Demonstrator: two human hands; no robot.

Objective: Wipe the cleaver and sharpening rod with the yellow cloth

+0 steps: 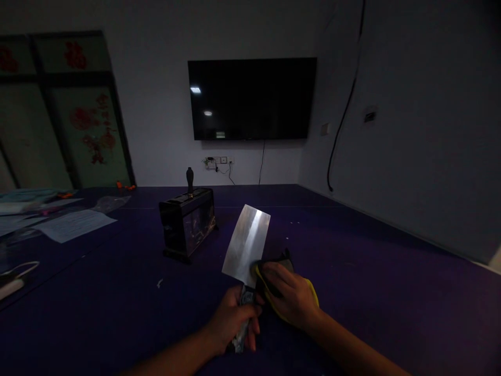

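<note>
My left hand (237,318) is wrapped around the patterned handle of a cleaver (247,243). Its broad, shiny blade points up and away from me, tilted slightly right. In my right hand (291,295) is a dark cloth with a yellow edge (313,292), bunched under the fingers. The cloth touches or lies close against the lower right part of the blade, near the handle. Part of the cloth and of the handle is hidden by my fingers.
A black knife block (198,224) with one dark handle (190,180) sticking up stands left of the blade. Paper sheets (76,224) and a clear plastic bag (110,202) lie farther left on the purple table (129,292). A television (252,99) hangs on the wall.
</note>
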